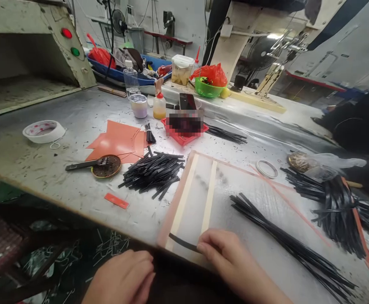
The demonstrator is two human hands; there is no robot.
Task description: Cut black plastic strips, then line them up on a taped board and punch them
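My right hand (pixel 224 253) pinches the end of a thin black strip (pixel 183 242), which lies across two pale tapes near the front edge of a translucent board (pixel 229 185). To the left, my left hand (pixel 124 276) is closed in front of the table edge; its fingertips are hidden, and whatever it may hold cannot be made out. A bundle of long black strips (pixel 276 232) rests on the board's right part. Left of the board lies a pile of short black strips (pixel 154 171).
Orange sheets (pixel 118 141), a brown round dish (pixel 107 167) with a black tool, and a white tape roll (pixel 43 131) are at left. A red tray (pixel 184 138) and bottle (pixel 159 107) stand behind. More black strips (pixel 333 211) lie at right, near a dark-clothed person (pixel 355 122).
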